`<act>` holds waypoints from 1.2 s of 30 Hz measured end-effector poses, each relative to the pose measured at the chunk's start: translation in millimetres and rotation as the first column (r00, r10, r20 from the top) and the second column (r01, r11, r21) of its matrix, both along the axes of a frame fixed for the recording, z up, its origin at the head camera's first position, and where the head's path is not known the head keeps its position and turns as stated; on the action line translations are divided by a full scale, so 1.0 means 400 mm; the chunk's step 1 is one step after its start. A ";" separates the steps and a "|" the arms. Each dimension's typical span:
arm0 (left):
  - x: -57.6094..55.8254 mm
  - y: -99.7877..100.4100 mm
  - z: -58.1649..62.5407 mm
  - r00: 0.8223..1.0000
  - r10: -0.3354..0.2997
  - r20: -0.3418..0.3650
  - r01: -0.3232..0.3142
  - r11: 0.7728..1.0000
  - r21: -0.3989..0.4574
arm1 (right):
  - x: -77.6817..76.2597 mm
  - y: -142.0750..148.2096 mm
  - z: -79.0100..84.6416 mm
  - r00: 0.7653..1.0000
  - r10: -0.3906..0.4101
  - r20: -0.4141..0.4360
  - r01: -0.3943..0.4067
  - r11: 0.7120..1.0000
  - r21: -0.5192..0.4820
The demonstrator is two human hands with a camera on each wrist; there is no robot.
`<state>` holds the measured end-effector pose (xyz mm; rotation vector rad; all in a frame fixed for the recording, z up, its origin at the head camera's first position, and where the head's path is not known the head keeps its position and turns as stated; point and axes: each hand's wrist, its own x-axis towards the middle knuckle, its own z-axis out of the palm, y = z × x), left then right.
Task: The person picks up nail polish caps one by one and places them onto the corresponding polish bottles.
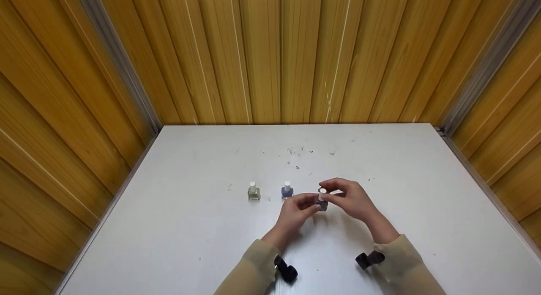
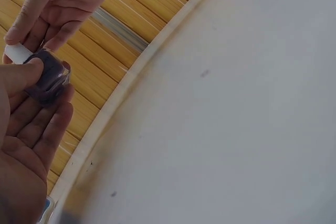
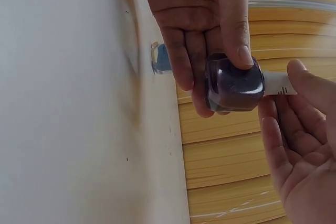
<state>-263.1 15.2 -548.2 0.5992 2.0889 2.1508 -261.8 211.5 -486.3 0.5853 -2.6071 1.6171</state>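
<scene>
A nail polish bottle of dark purple (image 3: 233, 85) with a white cap (image 3: 278, 83) is held above the table between both hands. My left hand (image 1: 294, 212) grips its glass body, thumb on the near face and fingers behind. The cap is pinched between the thumb and fingers of my right hand (image 1: 353, 200). Just left of the hands stands a blue nail polish bottle (image 1: 287, 191), upright with a white cap. Farther left is a pale yellow-green nail polish bottle (image 1: 253, 192), also upright and white-capped.
The white table (image 1: 169, 227) has small dark marks (image 1: 296, 151) toward its back. Wood-patterned panels (image 1: 262, 54) rise behind it and at both sides. A black wrist camera (image 1: 286, 269) sits on the left sleeve, another black camera (image 1: 370, 259) on the right.
</scene>
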 end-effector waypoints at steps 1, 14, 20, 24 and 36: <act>0.000 0.000 0.000 1.000 0.003 0.003 -0.003 1.000 -0.006 | 0.000 0.002 0.001 1.000 0.017 -0.005 -0.017 1.000 0.009; -0.001 0.001 0.001 1.000 0.008 0.016 -0.008 1.000 -0.015 | 0.001 -0.003 0.000 1.000 -0.001 -0.015 0.001 1.000 0.019; -0.001 0.001 0.000 1.000 -0.002 -0.002 0.002 1.000 -0.009 | -0.005 -0.008 -0.007 0.998 -0.059 0.020 0.058 0.998 0.016; 0.000 0.000 0.000 1.000 0.001 -0.006 -0.001 1.000 -0.009 | -0.006 -0.002 -0.007 0.999 -0.022 0.032 0.021 0.999 0.024; 0.002 -0.003 0.003 1.000 0.006 0.004 -0.006 1.000 -0.029 | -0.006 0.005 -0.005 0.999 0.046 0.008 -0.046 0.999 0.000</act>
